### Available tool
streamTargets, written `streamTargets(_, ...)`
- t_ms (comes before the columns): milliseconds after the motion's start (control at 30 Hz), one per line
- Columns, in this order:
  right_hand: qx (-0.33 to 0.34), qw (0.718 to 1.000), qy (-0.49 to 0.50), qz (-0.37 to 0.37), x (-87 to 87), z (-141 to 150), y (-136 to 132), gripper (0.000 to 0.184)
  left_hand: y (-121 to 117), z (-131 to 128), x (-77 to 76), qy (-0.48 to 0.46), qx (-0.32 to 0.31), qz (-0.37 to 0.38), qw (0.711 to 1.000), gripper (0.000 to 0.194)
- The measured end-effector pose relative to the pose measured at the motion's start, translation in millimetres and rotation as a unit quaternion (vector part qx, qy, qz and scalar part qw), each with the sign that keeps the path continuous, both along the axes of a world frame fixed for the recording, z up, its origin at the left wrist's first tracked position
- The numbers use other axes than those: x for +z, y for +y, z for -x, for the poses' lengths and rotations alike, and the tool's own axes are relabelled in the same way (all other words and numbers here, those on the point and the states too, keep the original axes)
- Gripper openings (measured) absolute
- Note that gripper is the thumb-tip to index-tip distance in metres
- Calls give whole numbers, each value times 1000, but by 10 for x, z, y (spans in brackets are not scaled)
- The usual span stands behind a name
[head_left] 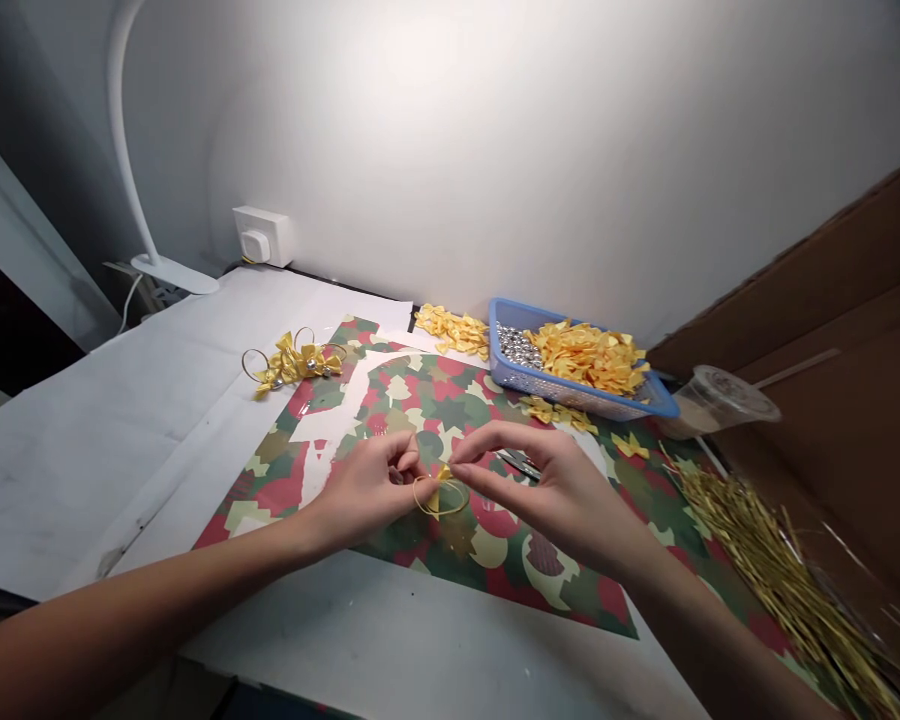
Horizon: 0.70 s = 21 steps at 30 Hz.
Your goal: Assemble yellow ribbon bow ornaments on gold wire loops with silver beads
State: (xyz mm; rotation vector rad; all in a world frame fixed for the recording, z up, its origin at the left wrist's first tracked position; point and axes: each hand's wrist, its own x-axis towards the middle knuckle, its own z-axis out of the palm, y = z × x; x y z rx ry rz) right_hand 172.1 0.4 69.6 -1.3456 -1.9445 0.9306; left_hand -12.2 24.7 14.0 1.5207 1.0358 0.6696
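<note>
A small yellow ribbon bow [441, 490] sits in a thin gold wire loop [442, 508], held above a patterned red and green paper sheet [495, 570]. My left hand [364, 490] pinches the left side of the loop between finger and thumb. My right hand [551, 490] comes in from the right, its fingertips closed at the top of the bow. Scissors [517, 462] lie partly hidden behind my right hand. Finished bows with silver beads and gold loops [294, 362] lie to the left.
A blue basket [592, 397] holds silver beads [517, 345] and yellow ribbon pieces [589, 358]. More ribbon pieces [450, 330] lie beside it. Gold wire strands [772, 570] spread at right, near a plastic cup [720, 400] and cardboard [817, 330]. A white lamp [127, 150] stands at back left.
</note>
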Motion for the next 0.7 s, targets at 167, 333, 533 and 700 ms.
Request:
streamTargets(167,8,999,-37,17,-103,12,-13,12,3,1,17,0,3,1,1000,41)
streamTargets(333,-21,1000,-10,19,-153,-128,-54,19,17,13,18,4,21,-7,1000,39)
streamTargets(533,-90,992,32,78,-351,-188,-104,26,20,8,55,2,29,-5,1000,41)
streamTargets(700,16,1000,-21,14,-493,-114,-152,11,36,-9,109,-3,49,-13,999,41)
